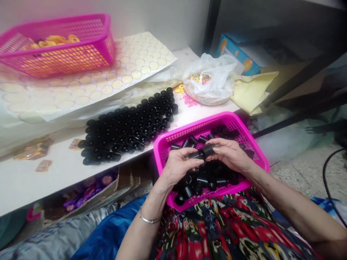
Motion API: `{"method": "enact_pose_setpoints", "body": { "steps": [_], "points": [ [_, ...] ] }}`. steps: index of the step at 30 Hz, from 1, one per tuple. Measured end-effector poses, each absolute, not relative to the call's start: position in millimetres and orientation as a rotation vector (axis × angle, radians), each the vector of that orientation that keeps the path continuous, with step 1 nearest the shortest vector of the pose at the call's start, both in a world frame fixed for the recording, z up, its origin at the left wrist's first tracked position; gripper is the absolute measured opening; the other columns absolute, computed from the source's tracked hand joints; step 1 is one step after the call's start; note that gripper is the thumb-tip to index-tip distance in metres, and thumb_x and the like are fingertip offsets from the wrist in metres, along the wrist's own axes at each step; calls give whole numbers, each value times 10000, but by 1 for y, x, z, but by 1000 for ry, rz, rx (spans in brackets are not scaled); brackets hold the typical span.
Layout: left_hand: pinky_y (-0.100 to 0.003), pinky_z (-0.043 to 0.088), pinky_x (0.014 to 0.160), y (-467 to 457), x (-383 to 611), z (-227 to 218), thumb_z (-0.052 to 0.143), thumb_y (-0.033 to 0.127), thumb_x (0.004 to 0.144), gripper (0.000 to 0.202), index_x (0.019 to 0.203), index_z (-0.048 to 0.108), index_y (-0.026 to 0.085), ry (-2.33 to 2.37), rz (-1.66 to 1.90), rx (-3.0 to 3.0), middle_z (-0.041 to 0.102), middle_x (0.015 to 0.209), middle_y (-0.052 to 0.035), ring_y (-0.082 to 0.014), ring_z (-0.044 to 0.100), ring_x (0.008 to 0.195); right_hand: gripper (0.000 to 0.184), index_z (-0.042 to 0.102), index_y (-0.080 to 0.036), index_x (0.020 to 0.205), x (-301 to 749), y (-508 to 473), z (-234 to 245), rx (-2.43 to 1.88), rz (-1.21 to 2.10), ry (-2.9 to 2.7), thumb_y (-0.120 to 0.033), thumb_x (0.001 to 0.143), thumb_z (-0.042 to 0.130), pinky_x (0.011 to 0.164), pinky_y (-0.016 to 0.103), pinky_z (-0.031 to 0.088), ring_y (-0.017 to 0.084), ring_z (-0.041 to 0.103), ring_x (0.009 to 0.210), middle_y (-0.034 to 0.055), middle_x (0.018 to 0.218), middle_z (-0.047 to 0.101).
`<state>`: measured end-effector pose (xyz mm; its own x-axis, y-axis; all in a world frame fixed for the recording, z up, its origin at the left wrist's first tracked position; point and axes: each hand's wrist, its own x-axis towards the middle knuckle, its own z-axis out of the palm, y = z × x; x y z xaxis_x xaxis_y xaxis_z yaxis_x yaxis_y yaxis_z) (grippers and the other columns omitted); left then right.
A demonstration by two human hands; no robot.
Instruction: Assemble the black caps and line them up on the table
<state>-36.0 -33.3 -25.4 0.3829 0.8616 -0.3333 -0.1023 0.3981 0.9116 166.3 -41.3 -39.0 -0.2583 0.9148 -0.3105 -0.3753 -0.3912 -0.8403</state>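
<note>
My left hand (179, 164) and my right hand (230, 153) meet over a pink basket (252, 142) resting on my lap. Together they pinch a short row of black cylindrical caps (202, 152) held end to end. More loose black caps (206, 180) fill the basket under my hands. A large block of black caps (130, 126) stands in neat rows on the white table to the left of the basket. A silver bangle sits on my left wrist.
A second pink basket (89, 54) with yellow rings stands at the back left on sheets of round white discs (130, 68). A white plastic bag (210, 77) of coloured beads, yellow paper and a blue box lie at the back right. A black cable runs on the floor.
</note>
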Motion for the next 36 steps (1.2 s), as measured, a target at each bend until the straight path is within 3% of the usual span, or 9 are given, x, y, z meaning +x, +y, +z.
{"method": "enact_pose_setpoints", "body": {
  "steps": [11,21,27,31,34,36],
  "points": [
    [-210,485,600,-34,-33,-29,832,213,543,305,817,718,138,1048,861,908,679,700,-1,-108,605,619,257,681,-194,980,165,-45,-40,-1049,1719,-837,-253,731,704,697,355,563,159,673,693,38,835,711],
    [-188,454,603,-38,-37,-39,809,168,592,379,961,723,182,923,825,824,682,738,17,-65,562,593,345,645,-210,1100,155,-54,-11,-1159,984,-1620,-186,759,689,604,271,479,124,553,715,44,938,611],
    [-179,403,566,-41,-36,-40,786,194,642,277,914,739,185,906,813,877,650,688,25,-54,510,568,317,629,-189,1082,151,-54,-8,-1147,992,-1639,-209,771,693,583,260,480,119,552,700,50,937,604],
    [-175,383,551,-42,-35,-41,774,189,657,284,938,737,182,837,791,883,653,709,18,-47,485,559,394,587,-197,1153,148,-55,-10,-1117,1032,-1702,-167,772,683,720,292,518,147,605,824,64,1048,616],
    [-166,387,556,-41,-35,-40,763,187,670,278,944,727,160,828,765,878,636,682,19,-45,488,563,369,578,-189,1149,147,-53,-6,-1100,892,-1808,-112,792,631,897,355,468,183,566,996,70,1051,605],
    [-159,402,563,-38,-36,-38,748,198,691,285,970,707,156,880,792,846,626,668,23,-47,508,573,359,558,-188,1159,148,-52,-2,-1081,869,-1832,-115,809,600,927,372,448,192,534,1040,75,1057,571]
  ]
}}
